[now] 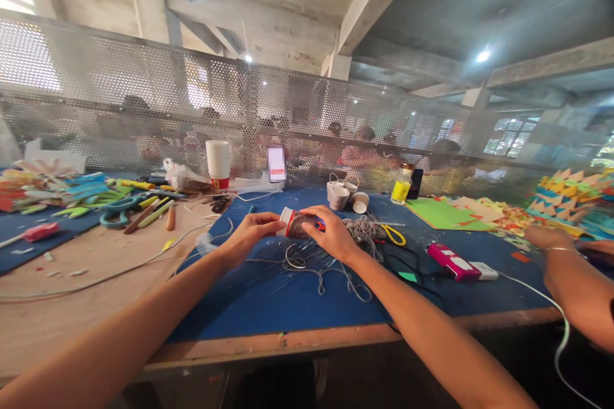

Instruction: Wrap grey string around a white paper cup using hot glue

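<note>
we hold paper cup (pixel 301 223) on its side between both hands, long axis left-right. left hand (pixel 249 233) pinches white rim end; right hand (pixel 330 235) cups over other end. grey cord (pixel 364 230) just right of right hand, on blue surface (pixel 288 300).

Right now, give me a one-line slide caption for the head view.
Left hand and right hand hold a paper cup sideways above grey cord on the blue mat.

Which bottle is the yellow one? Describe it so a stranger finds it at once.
Start at the perforated metal screen behind the blue mat. Just before it, right of the small paper cups, stands the yellow bottle. It is the only clear bottle there, upright, with a yellow label and a dark box beside it.
</note>
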`<action>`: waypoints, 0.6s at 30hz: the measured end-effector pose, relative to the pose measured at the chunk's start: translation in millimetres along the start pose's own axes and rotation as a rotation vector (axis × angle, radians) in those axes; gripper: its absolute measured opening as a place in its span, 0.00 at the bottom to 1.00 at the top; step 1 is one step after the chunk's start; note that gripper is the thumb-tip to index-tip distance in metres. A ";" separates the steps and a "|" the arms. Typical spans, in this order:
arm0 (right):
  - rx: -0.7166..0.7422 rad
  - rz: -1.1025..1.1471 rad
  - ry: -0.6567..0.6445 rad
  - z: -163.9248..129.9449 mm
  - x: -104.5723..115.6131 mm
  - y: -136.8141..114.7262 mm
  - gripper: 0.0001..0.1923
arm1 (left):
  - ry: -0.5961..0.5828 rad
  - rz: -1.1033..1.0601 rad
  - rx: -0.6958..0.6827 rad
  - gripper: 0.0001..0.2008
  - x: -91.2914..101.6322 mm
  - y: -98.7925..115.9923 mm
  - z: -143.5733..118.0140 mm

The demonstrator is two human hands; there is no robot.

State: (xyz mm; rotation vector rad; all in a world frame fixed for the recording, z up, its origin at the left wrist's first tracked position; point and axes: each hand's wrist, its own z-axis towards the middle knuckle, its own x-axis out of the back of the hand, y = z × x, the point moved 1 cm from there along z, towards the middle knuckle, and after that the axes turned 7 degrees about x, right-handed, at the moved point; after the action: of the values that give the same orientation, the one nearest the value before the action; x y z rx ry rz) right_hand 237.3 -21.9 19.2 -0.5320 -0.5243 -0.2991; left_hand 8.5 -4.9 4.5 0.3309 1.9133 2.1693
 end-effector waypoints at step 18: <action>0.083 -0.103 0.116 -0.2 -0.7 -1.6 0.05 | 0.124 0.059 -0.003 0.14 -2.2 7.0 -1.8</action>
State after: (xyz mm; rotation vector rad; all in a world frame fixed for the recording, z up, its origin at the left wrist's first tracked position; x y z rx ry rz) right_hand 236.2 -23.2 19.3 -0.4056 -0.4506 -0.4024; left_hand 9.9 -8.1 11.2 0.2615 1.9882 2.2802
